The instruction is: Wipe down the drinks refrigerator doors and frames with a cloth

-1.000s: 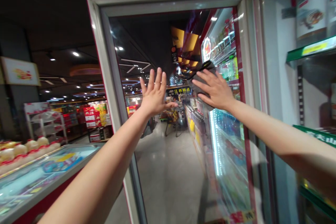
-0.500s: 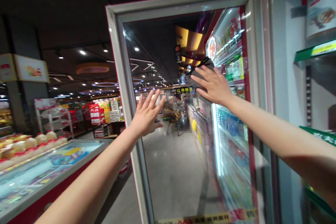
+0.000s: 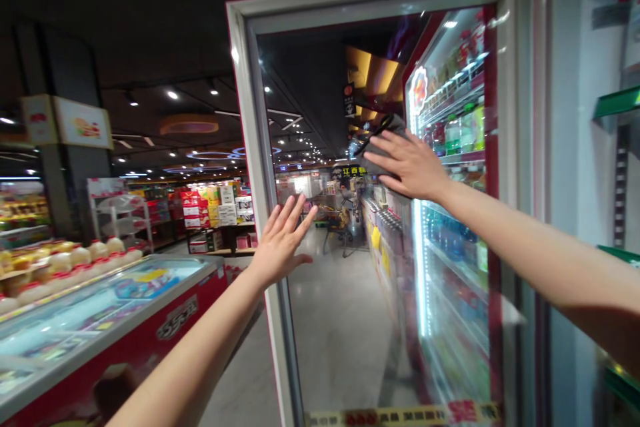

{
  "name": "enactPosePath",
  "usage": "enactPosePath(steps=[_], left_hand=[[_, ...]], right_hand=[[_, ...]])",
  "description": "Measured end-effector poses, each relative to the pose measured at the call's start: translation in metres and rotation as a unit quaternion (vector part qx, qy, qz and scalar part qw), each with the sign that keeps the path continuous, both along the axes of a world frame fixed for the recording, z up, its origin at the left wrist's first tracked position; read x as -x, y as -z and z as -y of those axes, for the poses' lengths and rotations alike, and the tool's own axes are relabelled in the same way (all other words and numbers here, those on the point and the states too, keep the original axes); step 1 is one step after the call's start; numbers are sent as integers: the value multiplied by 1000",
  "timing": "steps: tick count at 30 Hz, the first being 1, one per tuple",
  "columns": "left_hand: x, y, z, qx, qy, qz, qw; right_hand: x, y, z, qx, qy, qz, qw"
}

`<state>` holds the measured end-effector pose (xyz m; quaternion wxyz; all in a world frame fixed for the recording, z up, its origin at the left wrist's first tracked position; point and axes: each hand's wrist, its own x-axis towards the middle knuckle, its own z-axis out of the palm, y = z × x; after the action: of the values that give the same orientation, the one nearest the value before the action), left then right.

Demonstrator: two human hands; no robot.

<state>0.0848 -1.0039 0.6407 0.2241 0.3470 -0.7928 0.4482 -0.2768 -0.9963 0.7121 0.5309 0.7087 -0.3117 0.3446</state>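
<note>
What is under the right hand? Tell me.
A grey cloth lies under the right hand, apparently against the glass door; its upper edge shows. The part beneath the hand, and the patch of door behind the cloth, cannot be seen.

Sign (image 3: pixel 354 171): “江西” (door strip (image 3: pixel 395 415): “666”)

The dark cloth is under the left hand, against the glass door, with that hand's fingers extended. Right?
Wrong hand: the head view shows the dark cloth under the right hand. It is against the glass door, and that hand's fingers are extended, as you said.
</note>
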Motion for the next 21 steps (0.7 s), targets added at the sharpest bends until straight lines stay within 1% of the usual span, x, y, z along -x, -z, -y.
enactPosePath(steps=[1, 3, 4, 5, 6, 8, 10, 11, 12, 13, 15, 16, 17, 18, 19, 20, 21], left_hand=[[0, 0, 0, 4, 0, 2, 1000], [1, 1, 0, 7, -1, 1, 1000], [1, 1, -1, 6, -1, 0, 1000], [1, 2, -1, 6, 0, -2, 1000], [1, 4, -2, 6, 2, -5, 1000], [-4, 10, -2, 7, 3, -6, 1000], [-12, 20, -4, 2, 5, 12, 1000], [-18, 24, -4, -3, 5, 25, 1000], [-24, 29, -5, -10, 5, 39, 999], [-29, 33, -5, -16, 4, 51, 999], [-37, 39, -6, -25, -4, 62, 998], [-40, 41, -7, -27, -9, 63, 998], [-41, 43, -7, -27, -13, 63, 998], [-42, 44, -7, -26, -15, 63, 998], [-42, 45, -7, -22, -17, 63, 998], [-43, 47, -7, -18, -16, 63, 998], [-43, 49, -7, -14, -16, 64, 998]], right_hand=[[0, -7, 1, 12, 5, 47, 999], [-15, -20, 6, 41, 9, 136, 990], [-27, -22, 9, 52, 7, 156, 986], [-41, -20, 11, 56, 3, 151, 987], [-54, -15, 13, 52, -3, 119, 992], [-71, -1, 15, 25, -20, -3, 999], [-73, 9, 13, -8, -37, -124, 992], [-69, 9, 12, -18, -41, -155, 987], [-65, 6, 11, -23, -41, -159, 986], [-61, -1, 11, -21, -37, -138, 990], [-64, -16, 12, 2, -24, -35, 999], [-72, -21, 14, 19, -21, 28, 999], [-83, -23, 16, 35, -20, 80, 996], [-97, -20, 18, 45, -23, 107, 993], [-113, -13, 19, 48, -30, 105, 993], [-128, -3, 21, 45, -39, 74, 995], [-142, 9, 23, 37, -50, 15, 998]])
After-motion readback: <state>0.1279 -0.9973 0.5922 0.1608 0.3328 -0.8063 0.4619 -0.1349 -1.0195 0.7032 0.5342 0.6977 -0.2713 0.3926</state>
